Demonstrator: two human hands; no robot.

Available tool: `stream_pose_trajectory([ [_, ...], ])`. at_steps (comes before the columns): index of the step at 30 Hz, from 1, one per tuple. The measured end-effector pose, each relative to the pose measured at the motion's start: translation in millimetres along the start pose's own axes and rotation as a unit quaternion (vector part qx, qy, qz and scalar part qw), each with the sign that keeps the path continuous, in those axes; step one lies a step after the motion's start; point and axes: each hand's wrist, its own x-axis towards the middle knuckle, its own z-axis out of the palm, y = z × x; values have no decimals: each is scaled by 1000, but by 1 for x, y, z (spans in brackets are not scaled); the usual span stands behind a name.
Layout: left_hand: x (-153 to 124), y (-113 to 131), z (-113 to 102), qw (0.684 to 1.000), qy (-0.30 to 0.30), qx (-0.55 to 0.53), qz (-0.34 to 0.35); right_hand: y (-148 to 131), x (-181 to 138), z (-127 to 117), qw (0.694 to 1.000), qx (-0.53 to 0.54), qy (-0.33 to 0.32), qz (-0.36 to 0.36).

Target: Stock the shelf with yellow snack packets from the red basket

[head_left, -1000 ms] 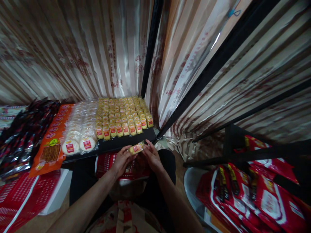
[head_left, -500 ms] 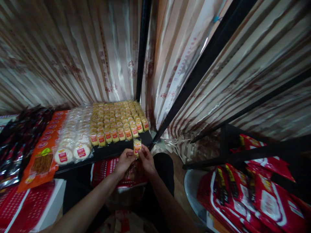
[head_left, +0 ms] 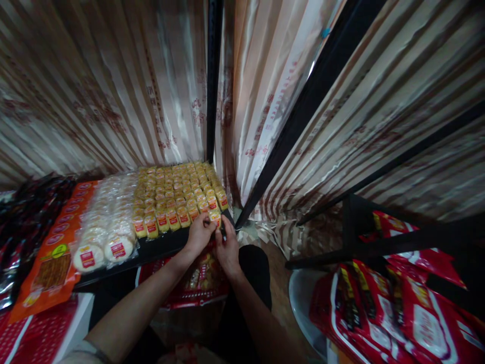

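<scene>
Both my hands meet at the front right corner of a black shelf (head_left: 166,242). My left hand (head_left: 199,233) and my right hand (head_left: 228,246) pinch a small yellow snack packet (head_left: 215,218) with a red label, standing it upright at the right end of the front row. Rows of several like yellow packets (head_left: 176,194) fill the shelf behind it. Fingers of both hands are closed on the packet.
White round cakes in clear wrap (head_left: 104,227) lie left of the yellow rows, then orange packs (head_left: 51,253) and dark packs (head_left: 22,222). A red basket (head_left: 182,285) with snacks sits below my hands. Red bags (head_left: 386,313) pile at right. Black rack posts (head_left: 303,111) and a striped curtain stand behind.
My hands have carried the yellow packet up and forward from above the basket to the shelf's front row, turning it upright. The view has shifted slightly.
</scene>
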Motion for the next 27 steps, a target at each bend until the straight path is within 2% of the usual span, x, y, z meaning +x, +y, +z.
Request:
stream_pose_trajectory([
  [4,13,9,8,995,46,74,58,4,2,5,995,-77,6,-67],
  [10,24,12,19,987,29,148,62,25,11,13,994,-91,-8,-67],
  [17,22,10,25,991,16,108,74,36,23,12,995,-74,-13,-69],
  [23,15,7,25,994,29,43,100,39,28,13,995,-62,-11,-75],
  [27,7,-1,25,992,21,57,111,41,29,11,994,-61,-26,-88],
])
